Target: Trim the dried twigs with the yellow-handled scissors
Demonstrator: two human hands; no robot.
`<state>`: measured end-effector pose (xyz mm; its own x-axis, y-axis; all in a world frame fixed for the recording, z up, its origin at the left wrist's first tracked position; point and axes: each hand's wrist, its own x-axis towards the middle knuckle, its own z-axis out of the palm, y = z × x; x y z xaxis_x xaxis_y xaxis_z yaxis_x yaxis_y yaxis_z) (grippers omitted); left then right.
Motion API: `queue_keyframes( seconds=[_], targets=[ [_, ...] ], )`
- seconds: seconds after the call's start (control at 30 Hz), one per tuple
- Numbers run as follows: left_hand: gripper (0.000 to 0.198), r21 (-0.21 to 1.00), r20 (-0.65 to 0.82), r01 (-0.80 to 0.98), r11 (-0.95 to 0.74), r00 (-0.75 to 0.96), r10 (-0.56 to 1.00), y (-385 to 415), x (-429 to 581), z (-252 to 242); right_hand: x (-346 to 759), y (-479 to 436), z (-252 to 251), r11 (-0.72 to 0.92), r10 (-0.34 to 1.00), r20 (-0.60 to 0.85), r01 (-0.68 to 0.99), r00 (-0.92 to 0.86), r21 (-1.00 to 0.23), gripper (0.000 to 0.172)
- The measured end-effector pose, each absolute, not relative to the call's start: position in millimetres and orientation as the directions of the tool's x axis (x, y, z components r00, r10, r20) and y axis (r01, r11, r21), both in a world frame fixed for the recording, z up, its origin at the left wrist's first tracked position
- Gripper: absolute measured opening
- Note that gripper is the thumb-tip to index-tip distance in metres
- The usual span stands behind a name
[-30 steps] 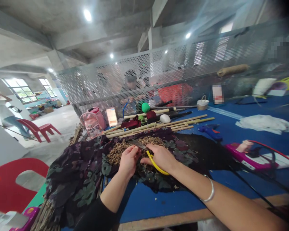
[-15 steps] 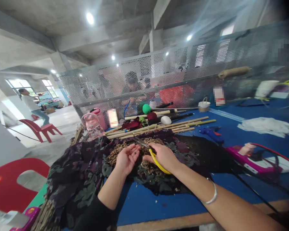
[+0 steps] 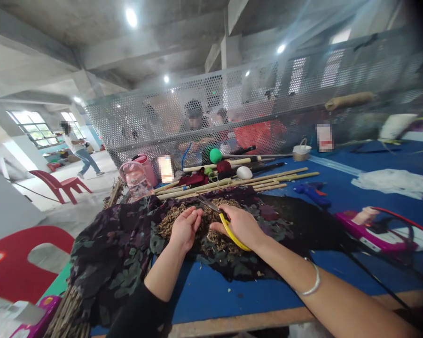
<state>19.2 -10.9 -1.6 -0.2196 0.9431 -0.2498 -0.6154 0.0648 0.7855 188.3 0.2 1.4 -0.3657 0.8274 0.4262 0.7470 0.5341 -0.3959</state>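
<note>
My right hand (image 3: pixel 241 226) grips a pair of scissors (image 3: pixel 229 230) by its yellow handles, the metal blades pointing away and to the left. Just left of the blades, my left hand (image 3: pixel 186 230) is closed with its fingertips pressed together. Whatever it pinches, if anything, is too small to make out. Beneath both hands lies a heap of dry brown plant bits (image 3: pixel 169 220), resting on a dark floral cloth (image 3: pixel 127 253). The cloth spreads over the blue tabletop (image 3: pixel 211 300) and hangs off its left side.
Bamboo sticks (image 3: pixel 229 183), a green ball (image 3: pixel 215 155) and a white egg-shaped piece (image 3: pixel 244 173) lie beyond the cloth. To the right are a blue glue gun (image 3: pixel 312 193) and a magenta power strip (image 3: pixel 366 234). A perforated metal screen (image 3: pixel 155 122) stands behind. Red chairs (image 3: pixel 52 244) are left.
My left hand's fingers have curled from a loose, open palm into a pinch. The scissors have barely moved. In the background, a walking person has moved rightward.
</note>
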Motion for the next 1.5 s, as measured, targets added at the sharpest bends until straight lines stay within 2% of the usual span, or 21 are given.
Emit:
queue_keyframes(
  seconds=[0.1,0.17,0.27,0.33,0.4,0.57,0.73,1.03,1.17,1.23,1.33,1.43,1.5],
  targets=[
    [0.002,0.836,-0.204,-0.545,0.059,-0.209,0.956,-10,17,-2,188,-1,2,0.532,0.83,0.421,0.747,-0.366,-0.399,0.049],
    [0.007,0.907,-0.148,-0.419,0.038,-0.232,0.962,-9,12,-2,188,-1,3,0.53,0.832,0.415,0.748,-0.368,-0.399,0.051],
    [0.01,0.997,0.058,-0.03,-0.072,-0.33,0.942,-9,0,0,191,0,5,0.521,0.836,0.418,0.753,-0.355,-0.402,0.05],
    [0.011,0.954,0.255,0.24,-0.178,-0.342,0.905,-11,-8,3,193,2,6,0.502,0.843,0.423,0.767,-0.332,-0.4,0.048],
    [0.013,0.882,0.352,0.408,-0.234,-0.242,0.904,-14,-12,4,195,5,7,0.481,0.848,0.435,0.784,-0.302,-0.392,0.047],
    [0.013,0.755,0.189,0.593,-0.281,0.214,0.958,-21,-8,0,200,9,8,0.47,0.841,0.467,0.794,-0.272,-0.385,0.047],
    [0.018,0.626,0.182,0.699,-0.346,0.3,0.936,-22,-1,-7,201,8,8,0.484,0.837,0.468,0.783,-0.284,-0.39,0.046],
    [0.006,0.669,0.163,0.698,-0.257,0.2,0.966,-24,2,-4,198,7,6,0.49,0.842,0.446,0.775,-0.304,-0.399,0.046],
    [0.01,0.709,0.205,0.674,-0.208,0.085,0.975,-20,1,-6,196,7,5,0.501,0.838,0.446,0.769,-0.315,-0.398,0.048],
    [0.012,0.813,0.208,0.561,-0.153,-0.036,0.977,-16,3,-8,195,6,6,0.495,0.842,0.438,0.774,-0.315,-0.395,0.049],
    [0.016,0.981,0.05,0.194,-0.021,-0.146,0.988,-13,8,-7,194,4,7,0.498,0.843,0.426,0.776,-0.329,-0.387,0.05],
    [0.022,0.987,-0.078,-0.149,0.065,-0.084,0.993,-15,15,-1,194,1,8,0.531,0.826,0.435,0.755,-0.359,-0.384,0.054],
    [0.026,0.964,-0.076,-0.258,0.06,-0.052,0.996,-18,18,4,194,0,8,0.555,0.812,0.443,0.738,-0.38,-0.383,0.057]
  ],
)
